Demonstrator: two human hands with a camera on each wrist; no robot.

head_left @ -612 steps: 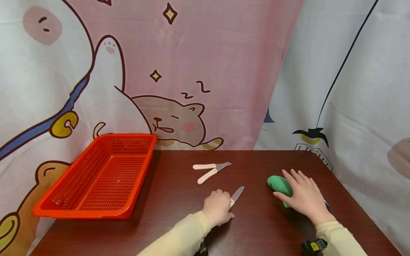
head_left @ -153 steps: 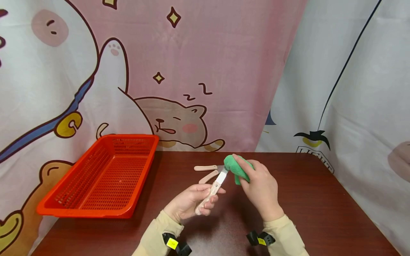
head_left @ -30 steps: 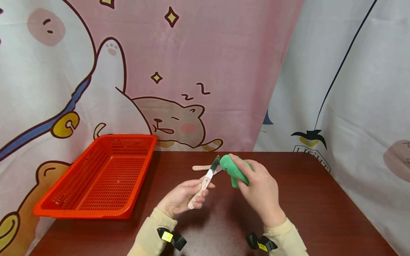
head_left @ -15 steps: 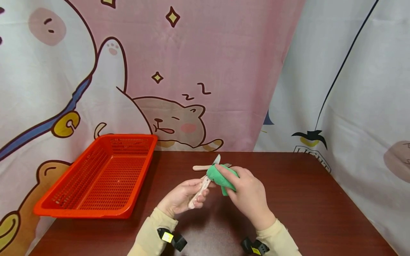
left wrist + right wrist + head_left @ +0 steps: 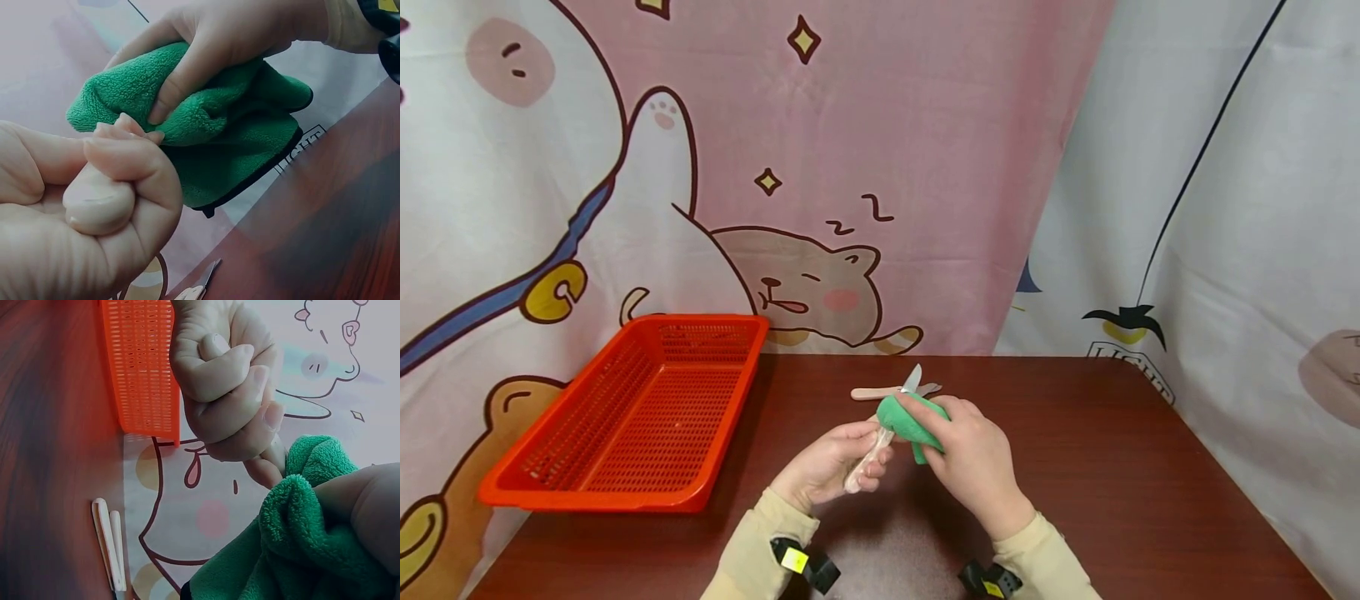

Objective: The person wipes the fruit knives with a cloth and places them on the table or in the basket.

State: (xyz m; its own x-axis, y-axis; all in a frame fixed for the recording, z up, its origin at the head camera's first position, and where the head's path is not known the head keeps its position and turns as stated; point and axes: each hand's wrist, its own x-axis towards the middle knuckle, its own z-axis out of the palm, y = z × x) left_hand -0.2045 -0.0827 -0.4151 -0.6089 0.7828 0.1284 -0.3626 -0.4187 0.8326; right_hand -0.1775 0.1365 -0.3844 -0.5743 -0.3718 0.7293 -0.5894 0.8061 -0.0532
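My left hand [image 5: 827, 462] grips a knife by its pale handle [image 5: 861, 471], blade angled up and away, above the table. In the left wrist view the rounded handle end [image 5: 97, 203] shows inside the curled fingers. My right hand [image 5: 977, 458] pinches a folded green cloth [image 5: 910, 421] around the lower blade, close to the handle. Only the upper blade [image 5: 913, 379] sticks out beyond the cloth. Dark edging runs along the loose part of the towelling cloth [image 5: 231, 181]. Behind lie two more knives; one pale handle [image 5: 876, 393] shows in the head view, both in the right wrist view.
A red perforated plastic basket [image 5: 692, 492] stands on the left of the dark brown table [image 5: 1112, 467]. A cartoon-printed curtain [image 5: 925, 167] hangs behind the table's far edge. Both wrists carry black strapped devices.
Twenty seconds ago the cloth lay at the right and the knife was low by the table. Over the last second the cloth has moved left onto the blade and slid toward the handle.
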